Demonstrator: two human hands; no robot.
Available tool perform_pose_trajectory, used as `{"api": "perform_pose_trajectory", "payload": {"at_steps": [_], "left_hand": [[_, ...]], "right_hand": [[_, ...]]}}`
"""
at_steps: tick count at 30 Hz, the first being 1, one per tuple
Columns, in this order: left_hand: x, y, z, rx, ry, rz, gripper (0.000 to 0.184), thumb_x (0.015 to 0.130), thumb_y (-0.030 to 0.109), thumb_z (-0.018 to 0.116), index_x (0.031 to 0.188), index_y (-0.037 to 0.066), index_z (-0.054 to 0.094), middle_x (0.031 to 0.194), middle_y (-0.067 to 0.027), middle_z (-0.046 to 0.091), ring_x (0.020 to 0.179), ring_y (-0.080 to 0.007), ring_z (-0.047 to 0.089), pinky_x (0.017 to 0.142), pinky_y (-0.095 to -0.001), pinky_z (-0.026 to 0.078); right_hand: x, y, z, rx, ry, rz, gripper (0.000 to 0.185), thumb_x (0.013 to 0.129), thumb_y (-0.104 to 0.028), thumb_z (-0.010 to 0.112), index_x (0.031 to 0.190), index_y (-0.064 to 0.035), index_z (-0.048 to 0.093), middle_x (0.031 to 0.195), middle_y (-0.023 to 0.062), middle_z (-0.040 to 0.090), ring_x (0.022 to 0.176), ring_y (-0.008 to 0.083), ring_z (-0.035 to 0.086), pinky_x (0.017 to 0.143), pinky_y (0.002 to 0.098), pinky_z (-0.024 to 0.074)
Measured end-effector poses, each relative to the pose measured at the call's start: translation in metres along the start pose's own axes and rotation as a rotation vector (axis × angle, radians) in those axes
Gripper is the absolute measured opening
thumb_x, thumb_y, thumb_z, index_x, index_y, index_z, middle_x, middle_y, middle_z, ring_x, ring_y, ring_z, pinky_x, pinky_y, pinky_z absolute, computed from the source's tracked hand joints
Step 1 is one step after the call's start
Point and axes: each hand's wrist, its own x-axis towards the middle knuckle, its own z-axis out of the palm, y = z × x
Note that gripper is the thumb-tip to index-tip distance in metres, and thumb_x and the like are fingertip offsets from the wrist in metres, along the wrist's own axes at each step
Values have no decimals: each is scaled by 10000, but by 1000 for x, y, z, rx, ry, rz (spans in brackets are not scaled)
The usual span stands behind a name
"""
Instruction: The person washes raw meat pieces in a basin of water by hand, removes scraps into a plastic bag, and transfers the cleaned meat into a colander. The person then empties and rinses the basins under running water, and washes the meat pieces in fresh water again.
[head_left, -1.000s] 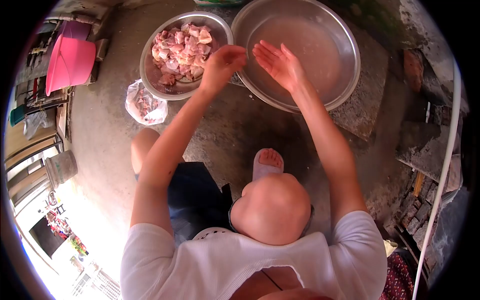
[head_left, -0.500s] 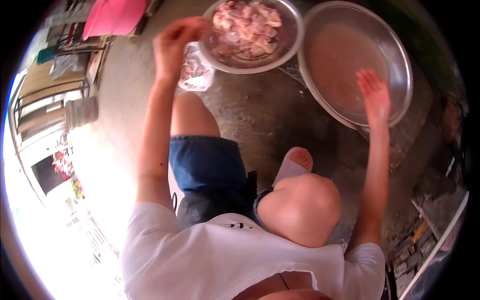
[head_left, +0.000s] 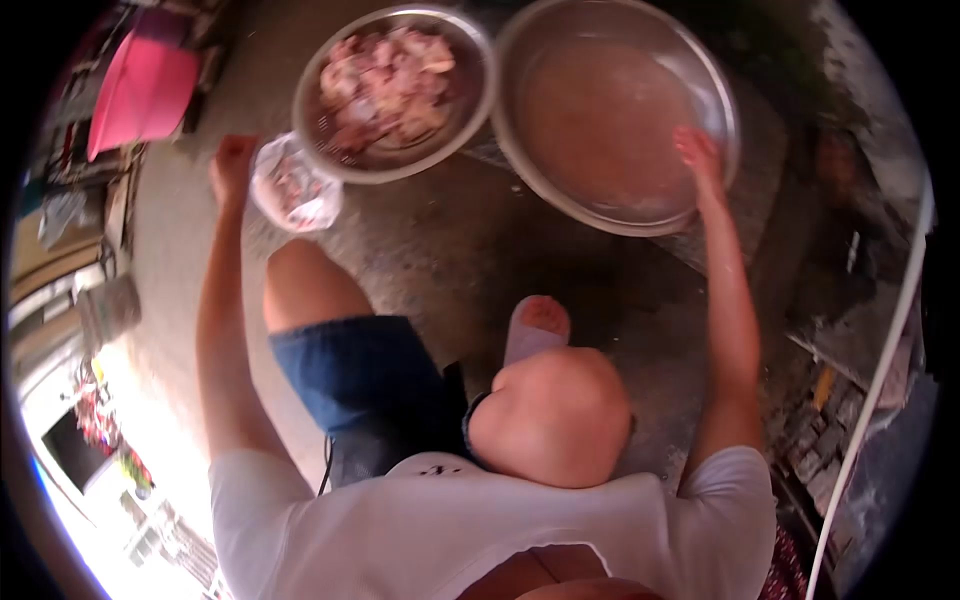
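My left hand (head_left: pixel 235 165) is just left of a clear plastic bag (head_left: pixel 310 214) holding small pinkish pieces. Its fingers bend inward and are smeared, so what they hold, if anything, is unclear. Right of the bag, a metal strainer bowl (head_left: pixel 472 125) holds a heap of raw, cut meat (head_left: pixel 392 85), pale pink, perhaps chicken. A wide metal basin (head_left: pixel 722 95) stands beside the bowl, with cloudy pinkish water (head_left: pixel 610 120) inside. Over the basin's right side is my right hand (head_left: pixel 700 158), fingers stretched apart and nothing visible in them.
A pink tub (head_left: pixel 148 85) stands at the upper left. Bare concrete floor (head_left: pixel 430 240) lies before my knees and slippered foot (head_left: pixel 540 318). At right are a pale pole (head_left: pixel 890 370) and stacked bricks or rubble (head_left: pixel 825 450).
My left hand has left the strainer's rim and moved left beside the bag, its fingers drawn in. My right hand has shifted toward the basin's right rim. The whole view has swung right.
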Motion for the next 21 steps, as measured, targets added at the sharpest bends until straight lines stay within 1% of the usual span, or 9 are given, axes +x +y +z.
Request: {"api": "perform_pose_trajectory", "payload": {"at_steps": [2,5,7,8,10,11,15,17,21], "left_hand": [[-5,53,0,-131,45,80,229,757,248,636,814,28,616,707,-69,626,674,-113,579,635,-255,451],[-37,154,8,-441,-57,222,124,818,128,579,890,26,580,808,-51,615,720,-105,571,653,-241,463],[-66,210,14,-502,-273,351,113,824,103,566,910,32,580,833,-53,613,736,-111,573,644,-228,463],[-80,229,18,-486,-450,288,105,830,63,540,921,18,566,860,-52,590,754,-101,555,675,-230,464],[-104,257,32,-485,-712,470,115,840,47,510,924,7,576,880,-64,599,766,-130,574,697,-239,463],[-112,268,34,-489,-850,454,132,849,38,489,941,-1,576,893,-74,601,792,-139,577,715,-253,464],[-136,261,82,-597,-1286,100,243,893,161,446,1052,0,533,954,-89,590,867,-143,564,741,-278,468],[-150,253,107,-647,-1353,-126,300,889,199,447,1105,-4,491,992,-98,576,880,-155,564,761,-284,470],[-156,254,145,-935,-1337,-566,375,870,220,472,1165,-7,429,1042,-110,552,901,-181,566,789,-306,477]], "right_hand": [[32,28,0,-358,11,-236,230,859,-236,480,984,-86,602,939,78,626,910,210,581,781,312,431],[26,10,10,-506,43,-240,211,835,-203,489,969,-82,598,930,109,618,890,240,584,760,316,441],[25,3,11,-563,22,-323,204,821,-170,489,968,-77,597,930,120,617,885,268,582,755,333,446],[20,-3,11,-705,22,-387,218,810,-120,462,980,-75,590,968,135,595,910,297,561,768,360,446],[17,-2,6,-900,55,-438,222,814,-106,436,979,-70,580,1002,146,570,931,316,542,779,381,442],[14,-2,3,-1000,71,-462,225,816,-99,423,978,-67,575,1019,151,558,941,326,533,785,391,440],[18,-13,-7,-1054,-73,-391,224,829,-112,391,970,-51,555,1047,176,528,964,343,517,804,410,430],[26,-8,-11,-1039,-135,-464,231,837,-147,395,978,-49,549,1055,185,528,964,348,517,809,417,425],[49,9,6,-1020,-106,-356,269,839,-230,417,1024,-83,546,1077,186,524,971,352,514,826,428,414]]}}
